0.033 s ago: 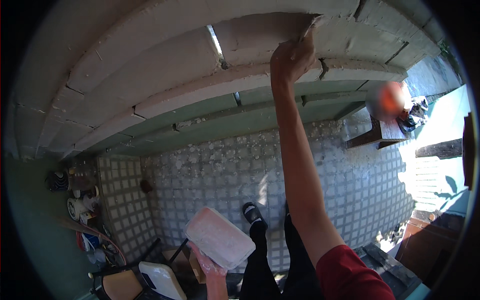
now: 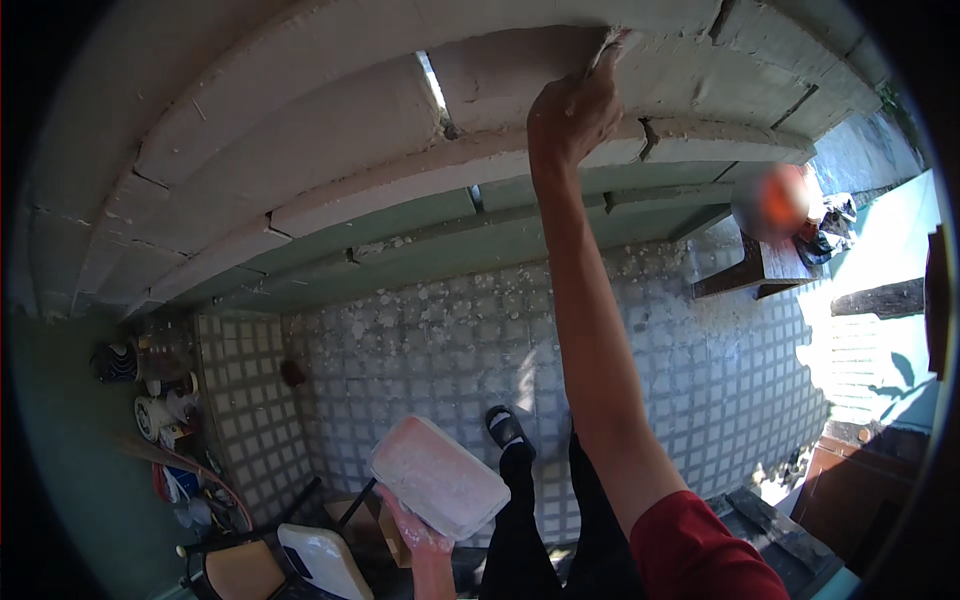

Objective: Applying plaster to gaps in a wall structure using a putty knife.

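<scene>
Head view, the only one. Your right hand has slid a touch left along the pale, smeared block wall since the earlier frame; wrist and forearm went with it. The thin smeared tool is up at the right end of the recessed panel, seemingly against the surface. That shift is small, so I'd judge you're working the same patch, mid-stroke.

Right fingers: bunched, pinching the tool; exact grip on it can't be told, knuckles hide it. Left hand: no visible change, low, cupped under and along the near side of the pinkish rectangular tub. Left fingers partly hidden beneath; can't tell if they're spread or together. Tub is tilted, well apart from the wall.

Containers: the tub shows a pale, smeared face; can't tell whether that's a filled inside or its underside. Cardboard box behind your left hand, contents not readable. White round container among the clutter at far left, contents too small to tell. Dark bag by the bench, contents hidden.
</scene>
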A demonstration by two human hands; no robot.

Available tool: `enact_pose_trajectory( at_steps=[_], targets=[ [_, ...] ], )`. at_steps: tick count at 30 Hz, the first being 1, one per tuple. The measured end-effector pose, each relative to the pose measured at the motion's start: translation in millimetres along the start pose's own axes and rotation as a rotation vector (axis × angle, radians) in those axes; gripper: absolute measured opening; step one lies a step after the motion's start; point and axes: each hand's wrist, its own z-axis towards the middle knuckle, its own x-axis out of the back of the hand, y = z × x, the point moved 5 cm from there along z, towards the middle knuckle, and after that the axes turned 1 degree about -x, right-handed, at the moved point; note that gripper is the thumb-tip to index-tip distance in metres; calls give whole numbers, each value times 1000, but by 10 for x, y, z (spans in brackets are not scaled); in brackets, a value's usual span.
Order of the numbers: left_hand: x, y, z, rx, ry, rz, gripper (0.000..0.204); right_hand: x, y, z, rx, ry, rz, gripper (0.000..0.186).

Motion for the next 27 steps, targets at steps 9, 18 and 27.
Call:
enact_pose_trajectory(
  at_steps=[9, 18, 27],
  targets=[
    [104, 6, 22, 14, -19, -48, 70, -165, -378, -906, 325, -420, 188, 57],
    [19, -36, -125, 7, -36, -27, 71, 298, 1213, 261, -161, -95, 849, 51],
    [40, -40, -190, -20, 2, -66, 70, 94, 211, -234, 294, -178, 343, 66]
  ],
)
